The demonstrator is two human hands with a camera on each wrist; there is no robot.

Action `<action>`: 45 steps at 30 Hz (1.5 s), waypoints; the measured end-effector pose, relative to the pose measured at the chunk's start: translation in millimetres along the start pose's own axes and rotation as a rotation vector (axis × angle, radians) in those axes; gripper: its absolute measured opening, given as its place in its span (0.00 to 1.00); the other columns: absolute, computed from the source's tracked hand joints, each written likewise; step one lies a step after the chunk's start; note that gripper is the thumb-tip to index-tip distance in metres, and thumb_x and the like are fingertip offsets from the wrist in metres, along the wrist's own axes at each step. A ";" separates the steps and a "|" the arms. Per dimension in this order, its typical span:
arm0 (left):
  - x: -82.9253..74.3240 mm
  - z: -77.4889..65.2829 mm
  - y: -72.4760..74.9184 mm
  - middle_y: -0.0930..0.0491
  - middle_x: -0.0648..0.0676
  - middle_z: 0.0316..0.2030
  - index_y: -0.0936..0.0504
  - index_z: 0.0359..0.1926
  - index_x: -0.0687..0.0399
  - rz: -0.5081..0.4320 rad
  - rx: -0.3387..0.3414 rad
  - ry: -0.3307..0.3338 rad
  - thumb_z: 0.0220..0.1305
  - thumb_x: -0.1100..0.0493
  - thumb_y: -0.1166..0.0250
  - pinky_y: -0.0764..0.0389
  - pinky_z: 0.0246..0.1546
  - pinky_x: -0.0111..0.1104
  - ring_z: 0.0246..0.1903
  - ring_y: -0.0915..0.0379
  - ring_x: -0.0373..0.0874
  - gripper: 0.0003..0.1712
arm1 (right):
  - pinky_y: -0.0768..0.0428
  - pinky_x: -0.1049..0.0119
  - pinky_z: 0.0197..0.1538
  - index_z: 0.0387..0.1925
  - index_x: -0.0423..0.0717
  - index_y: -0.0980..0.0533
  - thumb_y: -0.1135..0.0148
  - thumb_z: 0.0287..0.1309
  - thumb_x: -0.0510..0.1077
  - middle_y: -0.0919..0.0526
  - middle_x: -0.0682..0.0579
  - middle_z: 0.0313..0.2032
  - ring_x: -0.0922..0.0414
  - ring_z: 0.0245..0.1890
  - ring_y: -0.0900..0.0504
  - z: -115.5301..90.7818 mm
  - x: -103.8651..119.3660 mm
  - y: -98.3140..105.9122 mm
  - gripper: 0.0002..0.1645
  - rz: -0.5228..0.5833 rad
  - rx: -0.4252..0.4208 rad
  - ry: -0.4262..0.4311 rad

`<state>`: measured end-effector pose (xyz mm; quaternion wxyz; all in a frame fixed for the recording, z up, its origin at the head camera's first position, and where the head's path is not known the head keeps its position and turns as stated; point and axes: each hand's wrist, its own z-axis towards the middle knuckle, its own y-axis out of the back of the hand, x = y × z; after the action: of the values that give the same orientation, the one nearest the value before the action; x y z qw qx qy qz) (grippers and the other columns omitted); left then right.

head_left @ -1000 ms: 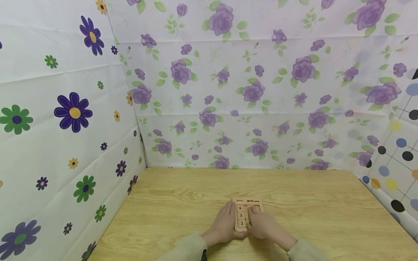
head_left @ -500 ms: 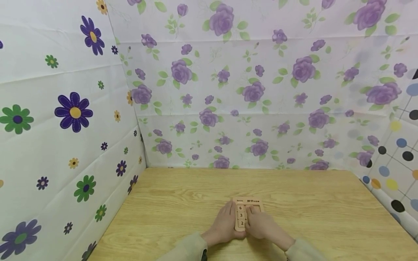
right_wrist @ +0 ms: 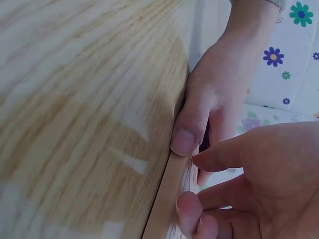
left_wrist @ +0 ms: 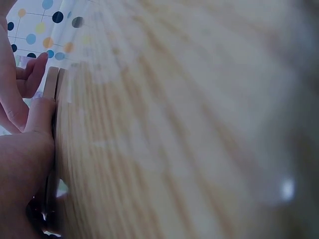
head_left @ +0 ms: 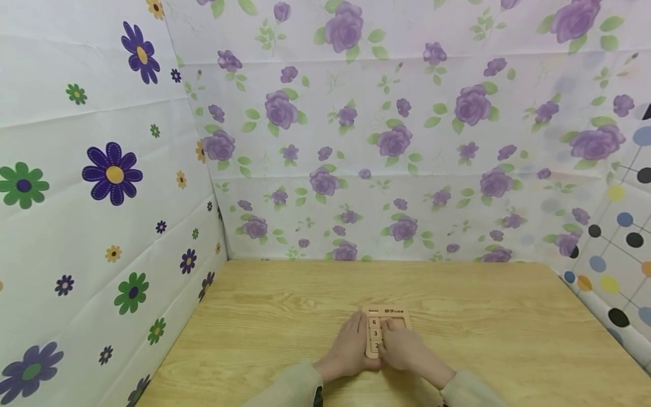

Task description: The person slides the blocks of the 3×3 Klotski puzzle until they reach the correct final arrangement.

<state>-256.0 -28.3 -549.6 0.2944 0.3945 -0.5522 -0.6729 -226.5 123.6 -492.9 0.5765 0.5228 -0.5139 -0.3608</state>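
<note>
On the wood-grained tabletop (head_left: 285,305), a flat, rectangular wooden board (head_left: 389,310) holds square, numbered tiles (head_left: 375,333); the left hand (head_left: 350,346), fingers straight, braces its edges; the right hand (head_left: 402,346), fingers loosely bent, touches its face.

board (head_left: 380,314) partly hidden, small print (head_left: 394,311) blurred

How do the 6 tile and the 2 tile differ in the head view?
The 6 tile is the farthest of the three readable tiles in the number board; the 2 tile is the nearest. The 6 tile's numeral shows clearly, while the right hand hides part of the 2 tile. Both are light wood-coloured with a dark numeral.
</note>
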 end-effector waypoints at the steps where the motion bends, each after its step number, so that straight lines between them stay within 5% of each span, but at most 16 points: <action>1: -0.3 0.2 0.5 0.49 0.68 0.73 0.53 0.73 0.70 0.003 0.005 0.001 0.51 0.28 0.35 0.42 0.74 0.43 0.73 0.51 0.56 0.67 | 0.16 0.44 0.43 0.64 0.28 0.34 0.44 0.62 0.48 0.31 0.34 0.64 0.41 0.48 0.20 0.2 0.2 0.1 0.35 -0.004 -0.001 0.000; 5: -1.1 0.8 1.4 0.50 0.68 0.73 0.54 0.73 0.70 0.002 0.014 0.004 0.51 0.29 0.35 0.43 0.74 0.43 0.74 0.52 0.56 0.67 | 0.16 0.45 0.40 0.64 0.27 0.35 0.43 0.61 0.47 0.31 0.34 0.64 0.42 0.43 0.19 0.3 0.7 0.5 0.36 0.002 -0.002 -0.002; 11: -1.4 0.7 0.7 0.50 0.68 0.73 0.53 0.73 0.70 0.009 0.014 0.002 0.51 0.28 0.35 0.43 0.74 0.43 0.74 0.51 0.56 0.67 | 0.19 0.41 0.49 0.65 0.28 0.36 0.44 0.62 0.48 0.33 0.33 0.66 0.39 0.51 0.21 -0.8 -4.2 -0.1 0.36 0.042 0.019 0.009; 15: -1.5 0.0 -0.4 0.48 0.68 0.73 0.53 0.73 0.71 -0.002 -0.005 -0.011 0.51 0.28 0.36 0.43 0.74 0.42 0.73 0.50 0.56 0.67 | 0.18 0.51 0.37 0.66 0.28 0.38 0.45 0.62 0.47 0.36 0.32 0.67 0.46 0.35 0.20 -3.0 -7.4 0.9 0.37 0.076 0.047 0.011; 19: -2.4 -0.9 -1.1 0.46 0.69 0.72 0.52 0.72 0.72 -0.007 -0.038 -0.021 0.50 0.27 0.36 0.42 0.73 0.42 0.73 0.48 0.56 0.67 | 0.25 0.59 0.25 0.66 0.27 0.39 0.45 0.62 0.47 0.37 0.30 0.67 0.49 0.30 0.23 -5.6 -10.8 2.3 0.38 0.104 0.055 0.005; 24: -3.4 -1.0 -1.5 0.46 0.68 0.72 0.52 0.72 0.72 -0.021 -0.039 -0.014 0.49 0.25 0.37 0.41 0.73 0.43 0.73 0.48 0.56 0.69 | 0.22 0.59 0.27 0.66 0.25 0.39 0.44 0.61 0.47 0.36 0.29 0.66 0.49 0.34 0.22 -8.3 -16.8 4.0 0.39 0.083 0.054 0.002; 30: -2.1 0.0 -2.3 0.48 0.69 0.72 0.53 0.73 0.72 -0.048 -0.030 -0.007 0.50 0.26 0.36 0.43 0.74 0.43 0.73 0.49 0.56 0.69 | 0.28 0.63 0.20 0.65 0.24 0.39 0.45 0.62 0.46 0.35 0.29 0.65 0.52 0.22 0.26 -15.3 -22.3 8.8 0.37 0.099 0.055 -0.020; 38: 0.3 0.4 -3.5 0.47 0.69 0.72 0.53 0.72 0.72 -0.051 -0.055 -0.020 0.48 0.25 0.36 0.43 0.74 0.43 0.73 0.49 0.56 0.70 | 0.17 0.51 0.37 0.63 0.24 0.37 0.45 0.63 0.46 0.33 0.28 0.64 0.43 0.41 0.18 -25.3 -23.7 13.8 0.36 0.039 0.065 -0.009; 45: 0.9 1.4 -3.3 0.47 0.69 0.72 0.54 0.73 0.72 -0.045 -0.053 -0.021 0.49 0.25 0.36 0.42 0.74 0.43 0.73 0.49 0.56 0.70 | 0.17 0.52 0.37 0.63 0.25 0.35 0.44 0.62 0.47 0.32 0.29 0.64 0.45 0.38 0.19 -30.1 -20.4 14.0 0.36 0.034 0.077 0.005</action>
<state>-257.5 -27.6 -552.9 0.2837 0.3919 -0.5283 -0.6978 -203.3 152.7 -481.5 0.5634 0.5365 -0.5348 -0.3297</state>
